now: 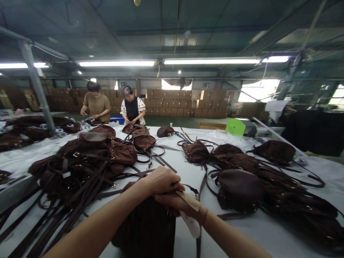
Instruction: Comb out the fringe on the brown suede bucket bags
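Note:
A dark brown fringed bag (147,229) stands on the white table (180,165) right in front of me. My left hand (161,181) is curled over the bag's top edge, fingers closed on it. My right hand (176,203) lies just beneath it, largely covered, with its fingers closed on the same top edge. A beige band (200,212) wraps my right wrist. A white tag (191,224) hangs below the hands. A thin dark strap (192,188) runs from the bag's top towards the right.
A heap of brown bags and long straps (88,157) fills the left of the table, and more fringed bags (242,186) lie on the right. Two people (96,104) (132,107) work at the far edge. Beyond them are a green object (235,127), stacked cartons (174,102) and a metal post (34,82).

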`<state>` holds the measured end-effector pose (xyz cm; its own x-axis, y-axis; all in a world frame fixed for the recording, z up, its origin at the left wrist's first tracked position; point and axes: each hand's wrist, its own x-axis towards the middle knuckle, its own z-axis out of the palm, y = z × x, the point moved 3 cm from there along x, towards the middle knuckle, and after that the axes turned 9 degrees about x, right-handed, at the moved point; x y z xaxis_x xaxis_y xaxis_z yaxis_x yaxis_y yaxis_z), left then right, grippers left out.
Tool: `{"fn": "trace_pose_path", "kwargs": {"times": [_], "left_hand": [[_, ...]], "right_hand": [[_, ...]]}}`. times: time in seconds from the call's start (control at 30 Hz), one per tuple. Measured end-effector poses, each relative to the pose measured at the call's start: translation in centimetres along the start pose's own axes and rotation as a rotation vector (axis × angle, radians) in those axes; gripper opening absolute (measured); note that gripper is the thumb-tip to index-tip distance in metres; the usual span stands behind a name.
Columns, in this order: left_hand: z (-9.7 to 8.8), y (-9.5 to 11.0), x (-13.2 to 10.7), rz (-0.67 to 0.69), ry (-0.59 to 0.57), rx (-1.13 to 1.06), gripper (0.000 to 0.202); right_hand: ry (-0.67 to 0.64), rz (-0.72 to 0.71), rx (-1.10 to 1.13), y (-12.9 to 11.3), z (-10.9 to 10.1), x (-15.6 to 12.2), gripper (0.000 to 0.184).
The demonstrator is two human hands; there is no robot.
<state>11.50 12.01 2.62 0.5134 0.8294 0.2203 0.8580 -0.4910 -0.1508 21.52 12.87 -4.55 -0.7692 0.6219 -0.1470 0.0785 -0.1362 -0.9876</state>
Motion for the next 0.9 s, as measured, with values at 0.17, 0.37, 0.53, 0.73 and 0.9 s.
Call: {"fn": "trace_pose_path", "kwargs": {"times": [0.17,0.37,0.53,0.73,0.9], "left_hand": [[-0.6,-4.5,-1.5,-0.392,0.259,-0.514,0.024],[2.5,-2.4,-6.4,-0.53,0.118,-1.592,0.062],[5.2,4.2,-6.1,-0.323,-0.067,-1.353,0.037],[10.5,3.3,-3.7,-0.601,-0.074,-0.596,0.02],[13.9,3.0,-2.5,-0.672,-0.265,-0.49,0.04]], "right_hand": [[-0.113,0.174,0.231,1.7,0.9,-1.3,0.046],[-0.293,0.104,0.706,1.1,-0.3,-3.3,0.043],[-0.361,0.06,0.779,0.6,-0.3,-2.9,0.045],[-0.128,0.032,0.577,1.8,0.9,-4.6,0.059],[0.001,-0.044,0.143,3.3,1.8,-7.7,0.058]]}}
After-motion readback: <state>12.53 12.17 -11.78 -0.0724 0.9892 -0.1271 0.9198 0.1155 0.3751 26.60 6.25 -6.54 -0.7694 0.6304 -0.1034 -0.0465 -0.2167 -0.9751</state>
